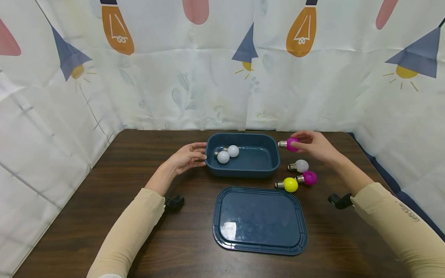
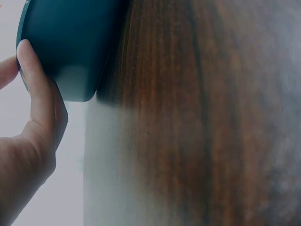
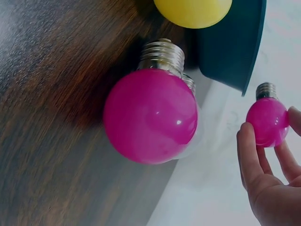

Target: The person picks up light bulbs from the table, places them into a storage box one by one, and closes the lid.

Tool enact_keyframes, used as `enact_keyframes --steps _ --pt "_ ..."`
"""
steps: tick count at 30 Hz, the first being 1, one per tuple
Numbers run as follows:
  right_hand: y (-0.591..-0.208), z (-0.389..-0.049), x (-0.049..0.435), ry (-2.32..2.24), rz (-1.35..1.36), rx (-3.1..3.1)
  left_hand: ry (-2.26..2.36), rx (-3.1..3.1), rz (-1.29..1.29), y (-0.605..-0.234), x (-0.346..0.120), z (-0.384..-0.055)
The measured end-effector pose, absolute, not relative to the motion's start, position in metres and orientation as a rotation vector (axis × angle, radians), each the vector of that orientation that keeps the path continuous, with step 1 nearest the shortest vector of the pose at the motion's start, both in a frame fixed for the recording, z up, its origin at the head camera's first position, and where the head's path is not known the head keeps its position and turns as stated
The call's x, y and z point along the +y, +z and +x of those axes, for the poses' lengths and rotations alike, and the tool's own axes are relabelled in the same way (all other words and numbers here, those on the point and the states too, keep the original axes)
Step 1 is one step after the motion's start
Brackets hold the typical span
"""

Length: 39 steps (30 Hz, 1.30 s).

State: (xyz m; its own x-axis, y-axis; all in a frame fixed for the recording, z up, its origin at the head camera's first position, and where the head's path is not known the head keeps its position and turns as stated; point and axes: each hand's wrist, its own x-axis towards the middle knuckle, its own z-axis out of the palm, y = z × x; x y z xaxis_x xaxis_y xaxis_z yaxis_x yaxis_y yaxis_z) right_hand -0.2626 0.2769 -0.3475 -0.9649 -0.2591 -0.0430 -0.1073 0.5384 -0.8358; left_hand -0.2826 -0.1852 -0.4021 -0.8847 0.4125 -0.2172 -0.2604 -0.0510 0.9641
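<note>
My right hand [image 1: 314, 146] pinches a magenta light bulb [image 1: 291, 144] by its globe, just right of the blue container [image 1: 243, 173]. The bulb's metal screw base points left toward the rim; in the right wrist view, the fingers and thumb surround the held bulb [image 3: 267, 120]. My left hand [image 1: 189, 157] touches the container's left end with extended fingers, also seen against its outer wall [image 2: 70, 56] in the left wrist view. Inside the container, at the left, lie two white bulbs [image 1: 223, 156]. A white bulb [image 1: 301, 166], another magenta bulb [image 1: 309, 178] and a yellow bulb [image 1: 291, 185] lie on the table below my right hand.
A flat dark blue lid [image 1: 260, 220] lies in front of the container. The brown wooden table [image 1: 167, 239] meets a patterned white curtain [image 1: 215, 88] at the back. Both wrists carry black camera mounts [image 1: 174, 202].
</note>
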Motion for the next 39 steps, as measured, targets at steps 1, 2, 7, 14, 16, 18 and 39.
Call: enact_keyframes --steps 1,2,7,14,16,18,39 --pt "-0.347 -0.263 0.276 -1.402 -0.32 2.612 1.984 1.78 0.161 -0.402 -0.185 -0.283" --pt "-0.347 -0.263 0.275 -1.404 -0.329 2.613 1.984 1.78 0.159 -0.402 -0.186 -0.283" --pt "-0.347 -0.264 0.268 -1.41 -0.366 2.606 1.981 1.779 0.153 -0.401 -0.186 -0.282" --pt "-0.345 -0.265 0.258 -1.441 -0.39 2.563 1.983 1.773 0.157 -0.399 -0.185 -0.281" --pt "-0.343 -0.265 0.255 -1.441 -0.394 2.554 1.985 1.771 0.157 -0.4 -0.185 -0.281" --pt "-0.342 -0.265 0.253 -1.438 -0.401 2.549 1.988 1.771 0.158 -0.4 -0.185 -0.281" --pt "-0.345 -0.272 0.222 -1.5 -0.48 2.477 2.008 1.764 0.16 -0.403 -0.185 -0.282"
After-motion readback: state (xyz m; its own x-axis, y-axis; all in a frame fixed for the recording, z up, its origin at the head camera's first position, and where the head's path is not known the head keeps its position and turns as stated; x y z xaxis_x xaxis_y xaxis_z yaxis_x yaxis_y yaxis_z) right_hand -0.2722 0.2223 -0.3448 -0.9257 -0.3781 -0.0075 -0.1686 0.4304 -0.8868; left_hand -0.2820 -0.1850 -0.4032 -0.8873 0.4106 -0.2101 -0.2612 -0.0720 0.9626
